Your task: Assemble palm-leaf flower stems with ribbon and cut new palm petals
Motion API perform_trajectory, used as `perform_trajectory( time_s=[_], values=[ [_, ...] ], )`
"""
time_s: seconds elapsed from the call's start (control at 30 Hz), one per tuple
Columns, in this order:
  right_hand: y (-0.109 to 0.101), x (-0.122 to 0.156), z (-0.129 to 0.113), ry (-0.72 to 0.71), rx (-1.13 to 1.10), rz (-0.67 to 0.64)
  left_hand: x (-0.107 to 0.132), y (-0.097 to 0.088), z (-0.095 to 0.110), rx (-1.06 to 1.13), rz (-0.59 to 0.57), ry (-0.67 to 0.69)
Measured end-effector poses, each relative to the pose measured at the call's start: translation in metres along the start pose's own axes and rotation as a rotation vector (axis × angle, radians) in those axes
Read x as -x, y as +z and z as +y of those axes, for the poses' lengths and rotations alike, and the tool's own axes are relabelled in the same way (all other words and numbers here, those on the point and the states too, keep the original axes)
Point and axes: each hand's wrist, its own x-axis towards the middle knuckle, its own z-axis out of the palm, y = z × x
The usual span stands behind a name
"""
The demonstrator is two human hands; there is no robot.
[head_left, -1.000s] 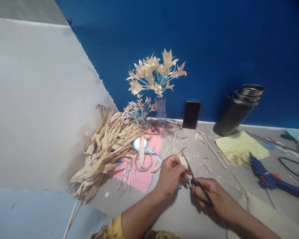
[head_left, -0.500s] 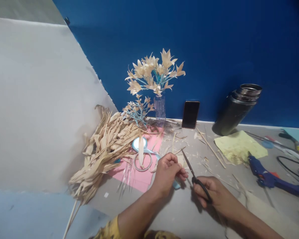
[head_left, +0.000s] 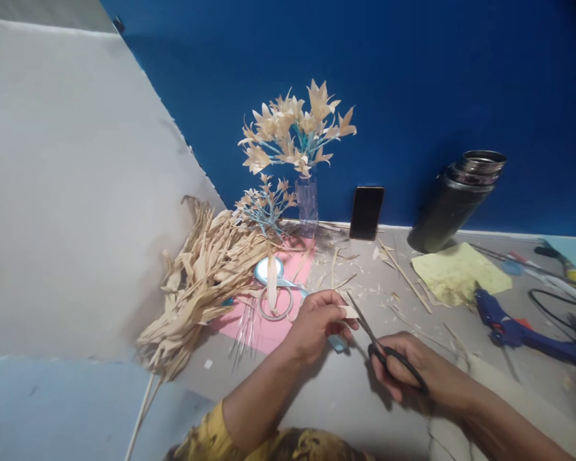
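Observation:
My left hand (head_left: 317, 323) pinches a small pale strip of dried leaf (head_left: 349, 312) between thumb and fingers, just above the grey table. My right hand (head_left: 413, 371) grips black scissors (head_left: 386, 352) through the handle loops, and the blades point up-left and meet the strip's edge. A heap of dried husk leaves (head_left: 204, 275) lies to the left of my left hand. Behind it a pink sheet (head_left: 264, 330) carries light-blue scissors (head_left: 278, 285) and a wire ring.
A vase of husk flowers (head_left: 297, 137) stands against the blue wall, with a smaller blue-stemmed sprig (head_left: 265, 206) beside it. A phone (head_left: 366, 212) and dark flask (head_left: 454, 202) lean at the back. Yellow paper (head_left: 458, 272) and a blue glue gun (head_left: 513, 326) lie right.
The scissors' blades have swung down towards the strip held in my left hand. My right hand shifted slightly lower and right, and the view tilted a little.

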Motion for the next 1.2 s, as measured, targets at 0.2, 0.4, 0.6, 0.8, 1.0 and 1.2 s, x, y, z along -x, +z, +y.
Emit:
perform_trajectory(
  time_s=[0.2,0.4,0.6,0.8,1.0,1.2],
  values=[
    [0.0,0.001,0.003,0.029,0.006,-0.001,0.002,-0.002,0.001,-0.05,-0.005,-0.002],
    [0.002,0.002,0.0,0.063,0.015,0.005,0.002,-0.005,0.003,-0.069,-0.002,0.002],
    [0.003,0.003,-0.005,0.1,0.033,0.021,0.003,-0.008,0.007,-0.059,-0.033,-0.014],
    [0.005,0.002,-0.007,0.051,0.06,0.002,0.005,-0.013,0.009,-0.042,-0.025,-0.015],
    [0.009,0.0,-0.01,0.044,0.02,-0.001,0.005,-0.014,0.01,-0.046,-0.009,-0.007],
    [0.008,0.001,-0.014,0.048,0.073,0.0,0.004,-0.015,0.011,-0.073,0.009,0.0]
  ],
)
